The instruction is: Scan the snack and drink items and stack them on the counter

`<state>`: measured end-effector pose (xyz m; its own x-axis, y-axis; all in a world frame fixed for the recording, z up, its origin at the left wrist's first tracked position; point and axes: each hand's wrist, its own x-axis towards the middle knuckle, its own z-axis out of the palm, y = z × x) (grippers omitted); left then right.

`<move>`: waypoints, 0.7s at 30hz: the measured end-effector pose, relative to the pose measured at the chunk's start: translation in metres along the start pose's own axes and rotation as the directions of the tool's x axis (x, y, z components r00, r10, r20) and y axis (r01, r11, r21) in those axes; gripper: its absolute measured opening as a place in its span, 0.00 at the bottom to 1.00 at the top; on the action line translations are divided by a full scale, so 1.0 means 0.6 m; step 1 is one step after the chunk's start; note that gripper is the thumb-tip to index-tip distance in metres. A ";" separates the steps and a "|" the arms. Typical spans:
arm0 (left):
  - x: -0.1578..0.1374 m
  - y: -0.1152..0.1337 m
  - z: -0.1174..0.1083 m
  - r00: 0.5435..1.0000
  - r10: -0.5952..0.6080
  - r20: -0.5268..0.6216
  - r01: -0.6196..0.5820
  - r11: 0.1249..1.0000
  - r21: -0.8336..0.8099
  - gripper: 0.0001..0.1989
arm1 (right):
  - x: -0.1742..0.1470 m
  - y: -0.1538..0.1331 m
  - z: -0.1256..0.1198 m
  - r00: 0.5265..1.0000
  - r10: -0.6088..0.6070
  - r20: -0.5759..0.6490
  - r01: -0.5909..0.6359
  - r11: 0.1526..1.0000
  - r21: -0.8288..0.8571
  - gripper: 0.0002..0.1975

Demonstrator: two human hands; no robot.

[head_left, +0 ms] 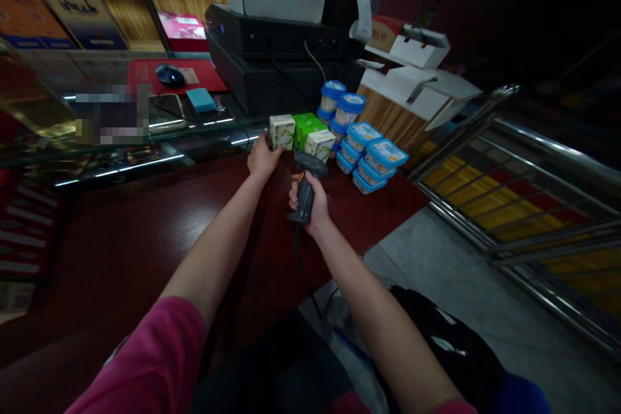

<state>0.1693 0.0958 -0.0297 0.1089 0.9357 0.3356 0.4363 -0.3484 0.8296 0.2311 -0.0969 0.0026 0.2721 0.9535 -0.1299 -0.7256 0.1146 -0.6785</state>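
Note:
My right hand (315, 197) is wrapped round the handle of a dark grey barcode scanner (305, 191), its head pointing away from me over the table. At the lower left of a white-and-green carton (282, 129), my left hand (263, 158) has its thumb across the front and its fingers at the side, partly hidden. Bright green cartons (305, 124) stand beside that one, and another white-and-green carton (320, 142) is just behind the scanner head. To the right are stacked blue-lidded round tubs (349, 107) and stacked blue-lidded rectangular tubs (371, 152).
The dark red tabletop (130, 239) borders a glass counter (213, 132) with a mouse (169, 75) on a red mat. A black machine (286, 39) stands behind the cartons. Opened boxes (417, 84) and a metal railing (533, 207) are at right. The scanner's cable (301, 265) hangs towards me.

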 end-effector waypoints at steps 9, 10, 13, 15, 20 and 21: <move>-0.042 -0.015 -0.072 0.997 0.053 0.057 -0.034 0.956 -0.292 0.18 | 0.002 -0.007 -0.007 0.998 0.035 0.043 -0.037 0.999 0.036 0.13; -0.060 -0.019 -0.096 0.994 0.061 0.089 -0.031 0.953 -0.303 0.19 | 0.002 -0.007 -0.007 0.998 0.049 0.047 -0.051 0.998 0.038 0.13; -0.128 -0.028 -0.189 0.975 0.139 0.171 -0.092 0.962 -0.258 0.25 | -0.004 -0.009 -0.005 0.995 0.079 0.056 -0.081 0.996 0.031 0.13; -0.178 -0.033 -0.262 0.968 0.179 0.175 -0.158 0.979 -0.127 0.26 | -0.011 -0.011 -0.002 0.994 0.085 0.072 -0.086 0.996 0.009 0.13; -0.261 -0.053 -0.418 0.991 0.130 -0.017 -0.123 0.970 0.209 0.17 | -0.039 -0.015 0.008 0.970 0.148 0.194 -0.134 0.988 -0.082 0.15; -0.266 -0.059 -0.436 0.989 0.128 -0.069 -0.108 0.964 0.243 0.17 | -0.046 -0.014 0.010 0.956 0.181 0.232 -0.160 0.981 -0.108 0.15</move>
<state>-0.0972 -0.0559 0.0041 0.1021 0.8773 0.4689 0.6260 -0.4230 0.6551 0.2260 -0.1222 0.0165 -0.0181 0.9967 -0.0789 -0.6873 -0.0697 -0.7231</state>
